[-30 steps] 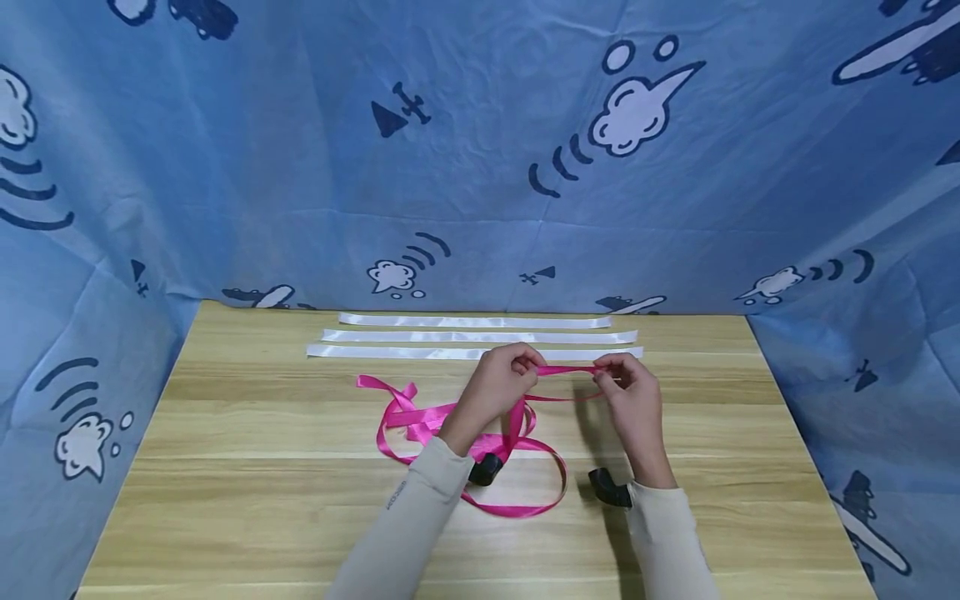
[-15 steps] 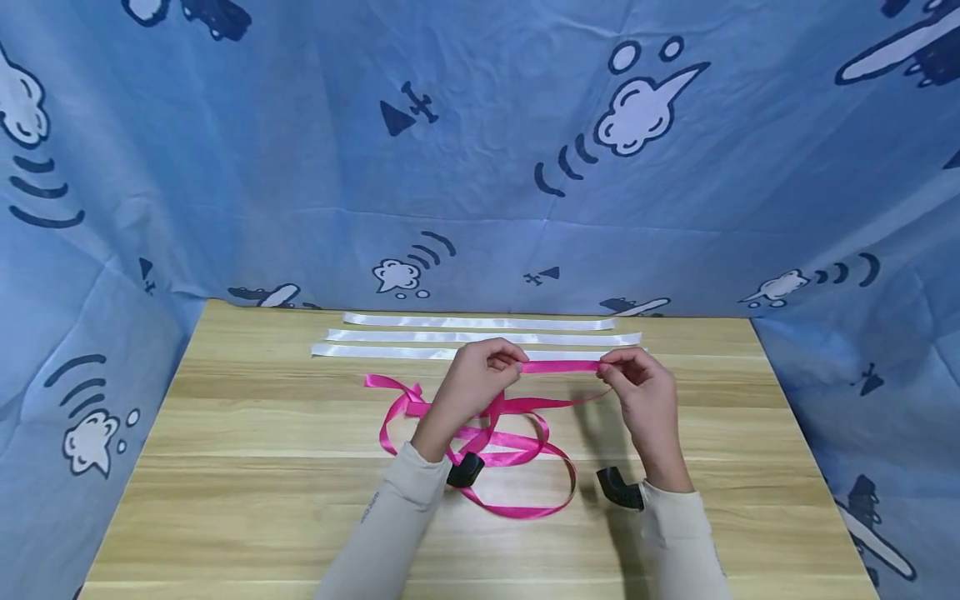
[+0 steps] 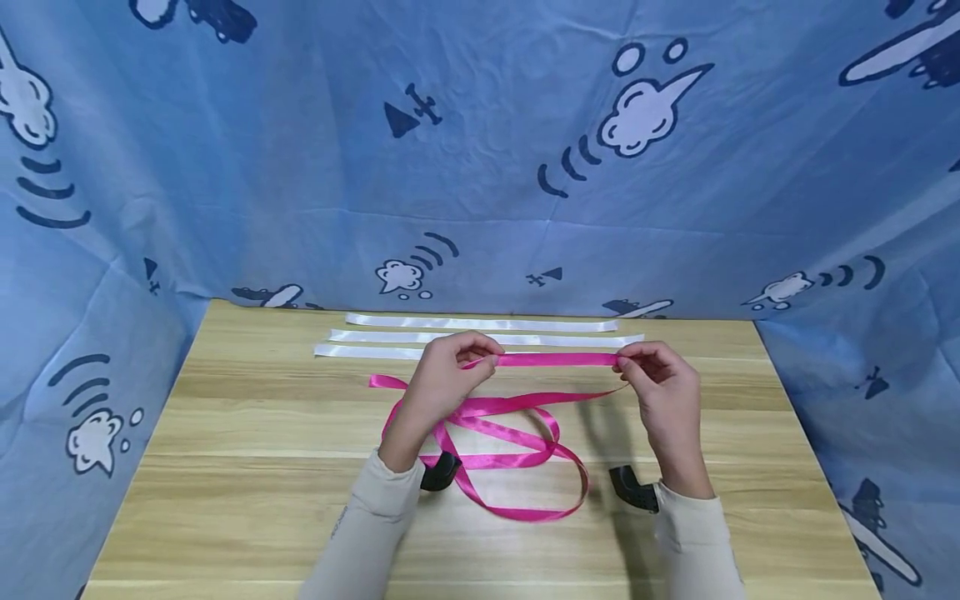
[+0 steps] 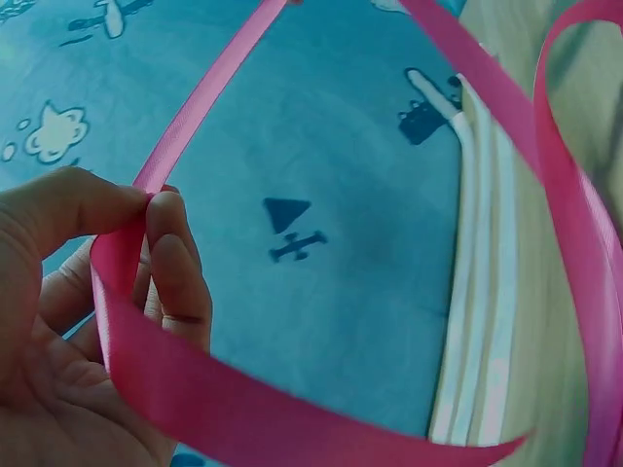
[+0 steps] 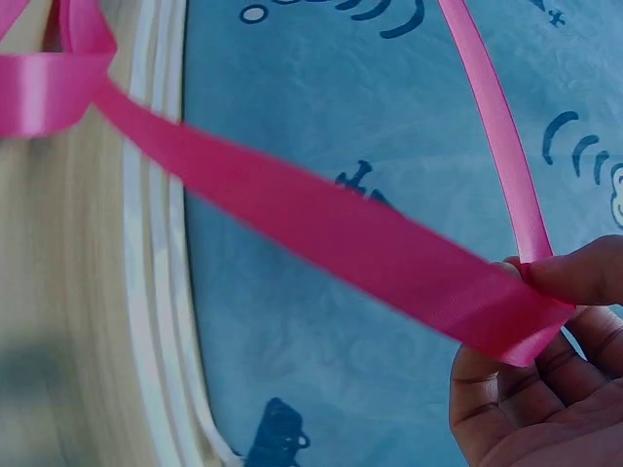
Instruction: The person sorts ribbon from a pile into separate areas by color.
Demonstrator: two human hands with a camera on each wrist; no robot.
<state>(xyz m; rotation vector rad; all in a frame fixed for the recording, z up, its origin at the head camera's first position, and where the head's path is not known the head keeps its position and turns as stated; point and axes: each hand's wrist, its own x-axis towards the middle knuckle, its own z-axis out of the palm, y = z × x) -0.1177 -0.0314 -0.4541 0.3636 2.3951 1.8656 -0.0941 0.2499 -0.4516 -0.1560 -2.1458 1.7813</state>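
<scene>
A long pink satin ribbon [image 3: 557, 359] is stretched level between the two hands, above the table. My left hand [image 3: 448, 371] pinches it between thumb and fingertips; in the left wrist view the ribbon [image 4: 200, 107] runs out past the thumb and also loops down under the palm. My right hand [image 3: 663, 387] pinches the other end of the stretch. From there the ribbon [image 5: 341, 233] folds back in the right wrist view and trails down to the table. The rest of its length lies in loose loops below, partly hidden by the left forearm.
Three white ribbon strips [image 3: 480, 322] lie side by side along the back of the wooden table [image 3: 247, 467]. A blue printed curtain [image 3: 480, 167] hangs behind and at both sides. Black wrist mounts [image 3: 441, 472] stick out from the sleeves.
The hands have moved apart, left hand to the left and right hand slightly right. The ribbon stretch between them has grown longer, and the loops on the table have shifted.
</scene>
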